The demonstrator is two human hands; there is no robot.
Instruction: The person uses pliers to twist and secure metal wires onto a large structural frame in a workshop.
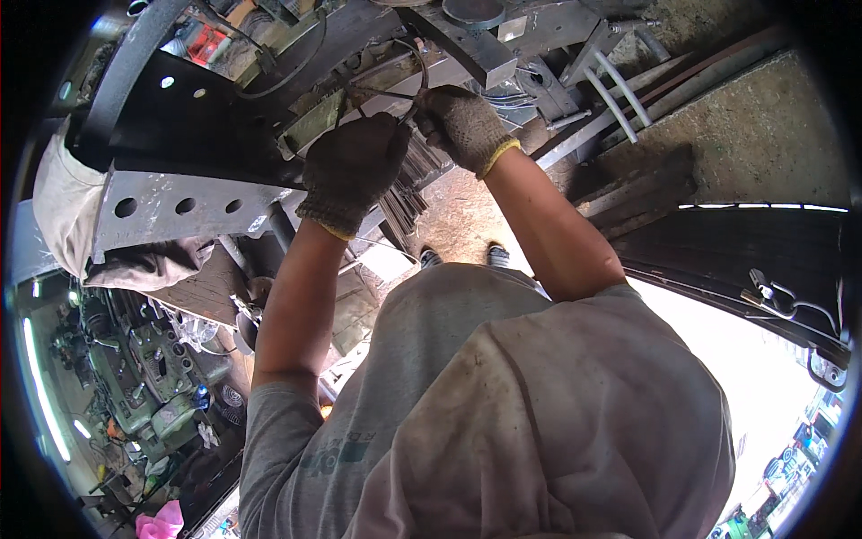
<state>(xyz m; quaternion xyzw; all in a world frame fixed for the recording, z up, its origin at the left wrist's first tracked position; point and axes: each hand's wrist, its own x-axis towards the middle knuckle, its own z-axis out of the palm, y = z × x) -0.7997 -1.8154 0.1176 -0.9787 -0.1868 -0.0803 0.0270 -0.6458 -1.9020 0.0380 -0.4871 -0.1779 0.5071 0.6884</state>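
Observation:
Both my hands wear dirty knitted work gloves with yellow cuffs and meet at the top middle. A thin curved wire [424, 61] loops above them and runs down into the gap between the gloves. My left hand [353, 169] is closed in a fist, its knuckles up, near the wire's lower end. Beside it, my right hand [462, 126] is closed with its fingers bent around the wire. The gloves hide exactly how the wire is gripped. Just left of the wire sits a greenish angled metal piece [314, 123].
A steel beam with round holes [186, 207] spans the left, a pale cloth [67, 202] over its end. Flat metal strips [409, 184] lie stacked below my hands. A heavy steel bar [462, 49] juts in above. Pale metal rods [620, 94] stand right. Machinery [148, 368] fills the lower left.

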